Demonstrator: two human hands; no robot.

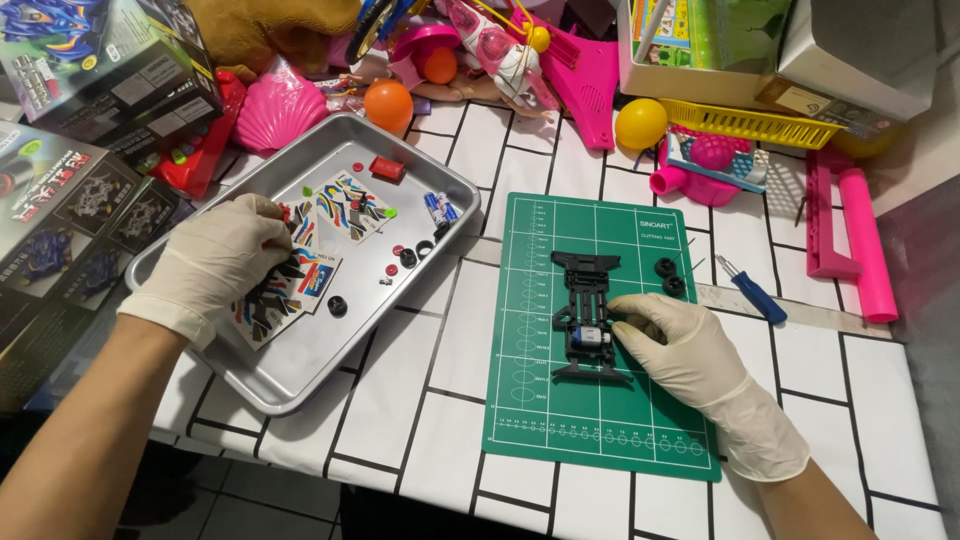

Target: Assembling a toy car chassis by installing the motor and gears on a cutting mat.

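tray (300, 385) left on surface (420, 400), sticker sheets (300, 270) in it; mat (520, 400) right, chassis (585, 315) on it; screwdriver (750, 290) right of mat

Both gloved hands reach forward palm-down, left hand (215, 262) with fingers curled under, right hand (690, 355) with fingers extended leftward.

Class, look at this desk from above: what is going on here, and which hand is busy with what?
A person in pale gloves works at a tiled table. The right hand steadies a black toy car chassis lying on a green cutting mat. The left hand reaches into a metal tray, fingers on the sticker sheets among small loose parts. Two black wheels and a blue screwdriver lie beside the mat.
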